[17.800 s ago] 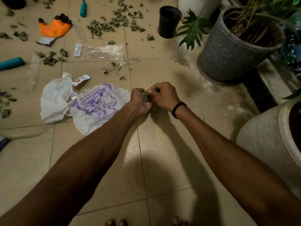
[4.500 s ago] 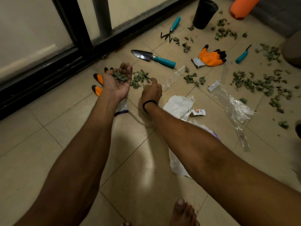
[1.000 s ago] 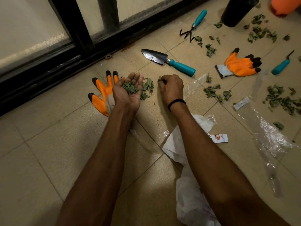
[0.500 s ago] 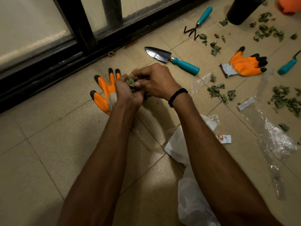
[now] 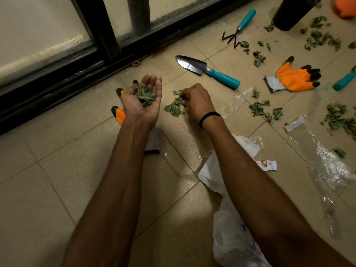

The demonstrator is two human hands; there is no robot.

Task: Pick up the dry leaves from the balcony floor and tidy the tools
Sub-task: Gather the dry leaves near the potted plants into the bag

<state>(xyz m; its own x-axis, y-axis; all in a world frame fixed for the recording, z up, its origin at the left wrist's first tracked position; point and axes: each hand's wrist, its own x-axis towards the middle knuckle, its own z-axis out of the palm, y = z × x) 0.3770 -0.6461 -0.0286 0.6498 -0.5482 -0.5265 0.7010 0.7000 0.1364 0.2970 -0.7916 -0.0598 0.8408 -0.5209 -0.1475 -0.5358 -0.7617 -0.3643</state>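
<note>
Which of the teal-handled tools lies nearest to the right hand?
The trowel, with its broad pointed metal blade; the three-pronged rake and the tool at the right edge lie farther off.

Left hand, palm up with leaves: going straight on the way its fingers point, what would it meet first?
Likely the black door track. The left hand, cupping dry leaves, points across bare tile towards it; its height above the floor is unclear.
</note>
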